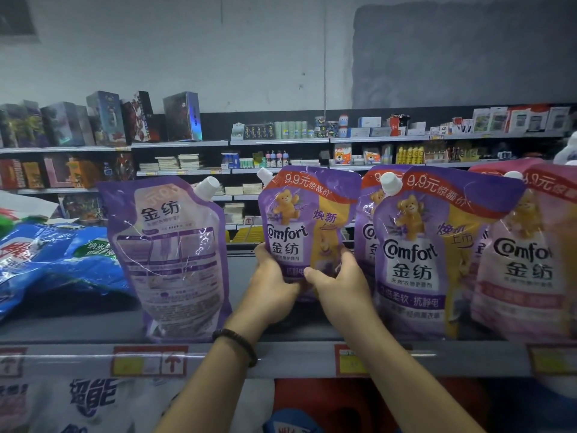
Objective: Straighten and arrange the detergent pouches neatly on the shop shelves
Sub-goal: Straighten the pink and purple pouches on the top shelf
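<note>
Both hands hold one purple Comfort pouch (pixel 307 220) by its lower part, upright over the top shelf (pixel 281 359). The left hand (pixel 274 287) wraps the pouch's lower left edge, its fingers (pixel 261 252) curled up along that side. The right hand (pixel 342 290) takes the lower right: the thumb lies across the front and the fingers (pixel 346 257) bend round the right edge. The hands meet at the bottom of the pouch and cover it, so it cannot be told whether the base rests on the shelf. The pouch faces forward, with its white spout (pixel 265 175) at the upper left corner, above the left fingers.

Just left of the left fingers stands a back-facing purple pouch (pixel 175 254), tilted a little, printed panel outward. Further left of it, blue bags (pixel 56 260) lie flat on the shelf. Close to the right of the right fingers a front purple pouch (pixel 431 254) stands facing forward, with a rear purple pouch (pixel 367 214) partly hidden behind it. A pink pouch (pixel 530 260) stands just beyond those, at the frame's edge.

Below the fingers, under both wrists, the shelf's front rail carries red-and-yellow price labels (pixel 150 360). A dark bead bracelet (pixel 235 345) circles the left wrist. Well beyond the fingers, far shelves (pixel 281 142) hold boxes and small goods.
</note>
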`<state>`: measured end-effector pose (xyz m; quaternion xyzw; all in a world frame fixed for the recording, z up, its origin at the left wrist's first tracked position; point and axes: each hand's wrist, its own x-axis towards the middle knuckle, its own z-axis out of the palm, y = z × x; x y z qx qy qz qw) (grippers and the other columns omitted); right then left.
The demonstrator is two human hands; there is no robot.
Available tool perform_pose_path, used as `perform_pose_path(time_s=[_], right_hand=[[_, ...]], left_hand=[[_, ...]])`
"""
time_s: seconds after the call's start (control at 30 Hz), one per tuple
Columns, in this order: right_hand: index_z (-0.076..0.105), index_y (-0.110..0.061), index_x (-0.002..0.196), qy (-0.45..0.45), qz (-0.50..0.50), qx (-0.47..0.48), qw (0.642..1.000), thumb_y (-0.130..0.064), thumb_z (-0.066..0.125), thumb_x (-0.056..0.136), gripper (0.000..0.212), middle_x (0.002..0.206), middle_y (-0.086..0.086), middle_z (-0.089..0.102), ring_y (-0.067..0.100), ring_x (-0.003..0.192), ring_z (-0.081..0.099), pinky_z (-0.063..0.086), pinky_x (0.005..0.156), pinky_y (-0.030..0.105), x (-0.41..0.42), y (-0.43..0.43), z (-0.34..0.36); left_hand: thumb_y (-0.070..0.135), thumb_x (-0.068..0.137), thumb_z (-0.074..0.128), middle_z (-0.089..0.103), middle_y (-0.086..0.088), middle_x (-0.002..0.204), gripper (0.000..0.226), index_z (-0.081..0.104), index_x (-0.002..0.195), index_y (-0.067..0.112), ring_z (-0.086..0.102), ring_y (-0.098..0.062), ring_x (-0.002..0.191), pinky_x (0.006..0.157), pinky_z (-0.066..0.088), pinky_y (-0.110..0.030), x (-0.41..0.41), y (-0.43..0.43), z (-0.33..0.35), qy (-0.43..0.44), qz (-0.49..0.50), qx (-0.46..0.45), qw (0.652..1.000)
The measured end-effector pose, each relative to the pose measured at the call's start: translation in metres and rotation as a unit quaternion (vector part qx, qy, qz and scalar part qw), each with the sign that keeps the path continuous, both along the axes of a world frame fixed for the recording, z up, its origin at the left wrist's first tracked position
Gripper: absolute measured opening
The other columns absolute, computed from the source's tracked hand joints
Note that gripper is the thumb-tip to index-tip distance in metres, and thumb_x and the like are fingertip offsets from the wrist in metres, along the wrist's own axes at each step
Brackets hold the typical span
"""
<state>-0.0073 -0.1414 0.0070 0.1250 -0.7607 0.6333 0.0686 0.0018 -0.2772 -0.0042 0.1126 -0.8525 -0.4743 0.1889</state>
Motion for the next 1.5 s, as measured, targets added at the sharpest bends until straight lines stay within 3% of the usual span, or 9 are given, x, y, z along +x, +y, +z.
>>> perform_pose_path(time_s=[0.1, 0.2, 0.33, 0.47, 0.7, 0.87, 1.13, 1.27, 1.5], right_hand=[[0.062, -0.03, 0.124, 0.018, 0.009, -0.006, 1.0, -0.049, 0.076, 0.071, 0.058, 0.115, -0.009, 0.072, 0.015, 0.107, 0.069, 0.057, 0.1, 0.047, 0.003, 0.001, 0.0], [0.056, -0.037, 0.135, 0.03, 0.024, -0.021, 0.999, -0.062, 0.065, 0.061, 0.078, 0.128, -0.008, 0.065, 0.011, 0.115, 0.063, 0.055, 0.103, 0.045, 0.008, 0.0, -0.003], [0.063, -0.037, 0.116, 0.039, 0.05, -0.061, 0.996, -0.044, 0.076, 0.077, 0.042, 0.118, -0.008, 0.067, 0.007, 0.105, 0.067, 0.06, 0.094, 0.043, 0.015, -0.002, -0.008], [0.069, -0.022, 0.105, 0.016, 0.091, -0.106, 0.99, -0.008, 0.073, 0.094, 0.019, 0.097, 0.0, 0.076, 0.018, 0.092, 0.076, 0.064, 0.083, 0.042, 0.019, -0.006, -0.009], [0.071, -0.016, 0.11, -0.006, 0.194, -0.12, 0.974, -0.003, 0.068, 0.1, 0.017, 0.101, 0.008, 0.079, 0.017, 0.088, 0.078, 0.06, 0.067, 0.025, 0.035, -0.023, -0.006], [0.075, -0.026, 0.108, -0.012, 0.232, -0.118, 0.966, -0.013, 0.072, 0.099, 0.016, 0.106, 0.002, 0.079, 0.017, 0.103, 0.076, 0.062, 0.083, 0.033, 0.041, -0.044, -0.008], [0.069, -0.038, 0.126, 0.002, 0.269, -0.088, 0.959, -0.02, 0.073, 0.099, 0.032, 0.126, -0.008, 0.073, 0.007, 0.116, 0.07, 0.062, 0.091, 0.029, 0.045, -0.066, 0.002], [0.07, -0.038, 0.124, 0.009, 0.306, -0.103, 0.946, -0.014, 0.068, 0.102, 0.032, 0.117, -0.011, 0.078, 0.005, 0.111, 0.072, 0.063, 0.088, 0.027, 0.052, -0.073, 0.005], [0.068, -0.037, 0.123, -0.027, 0.326, -0.139, 0.935, -0.015, 0.069, 0.101, 0.031, 0.112, -0.005, 0.079, 0.015, 0.105, 0.076, 0.065, 0.081, 0.036, 0.056, -0.082, 0.002]], left_hand=[[0.04, 0.075, 0.082, 0.059, 0.0, 0.143, 0.103, 0.012, 0.15, 0.043, 0.065, -0.023, 0.124, 0.105, 0.057, -0.049, 0.005, 0.001, -0.001, -0.004, -0.008, 0.009, 1.0], [0.066, 0.073, 0.075, 0.047, -0.001, 0.161, 0.121, -0.009, 0.159, 0.049, 0.047, -0.031, 0.147, 0.117, 0.045, -0.057, 0.01, 0.0, -0.006, 0.0, 0.012, -0.028, 1.0], [0.068, 0.08, 0.059, 0.042, -0.002, 0.164, 0.093, 0.018, 0.161, 0.044, 0.036, -0.028, 0.154, 0.12, 0.04, -0.056, 0.035, 0.006, -0.007, 0.025, -0.001, -0.096, 0.995], [0.051, 0.094, 0.055, 0.06, 0.011, 0.146, 0.065, 0.038, 0.156, 0.037, 0.059, -0.007, 0.131, 0.105, 0.056, -0.041, 0.073, 0.016, 0.0, 0.058, -0.047, -0.096, 0.993], [0.015, 0.095, 0.072, 0.069, 0.016, 0.111, 0.031, 0.068, 0.116, 0.038, 0.072, -0.002, 0.094, 0.076, 0.062, -0.024, 0.118, 0.012, 0.006, 0.201, 0.041, -0.109, 0.973], [0.023, 0.084, 0.085, 0.05, 0.019, 0.11, 0.043, 0.059, 0.115, 0.04, 0.061, -0.005, 0.1, 0.084, 0.055, -0.023, 0.137, -0.002, -0.002, 0.274, 0.176, -0.165, 0.931], [0.037, 0.076, 0.088, 0.025, 0.003, 0.145, 0.079, 0.039, 0.138, 0.028, 0.027, -0.023, 0.134, 0.109, 0.045, -0.064, 0.143, -0.02, -0.014, 0.202, 0.314, -0.128, 0.919], [0.031, 0.073, 0.089, 0.028, -0.012, 0.153, 0.094, 0.035, 0.149, 0.019, 0.028, -0.025, 0.14, 0.116, 0.037, -0.061, 0.138, -0.02, -0.019, 0.194, 0.313, -0.112, 0.923], [0.036, 0.076, 0.088, 0.02, 0.004, 0.158, 0.094, 0.033, 0.153, 0.034, 0.025, -0.025, 0.147, 0.116, 0.038, -0.052, 0.138, -0.022, -0.024, 0.183, 0.273, -0.119, 0.937]])
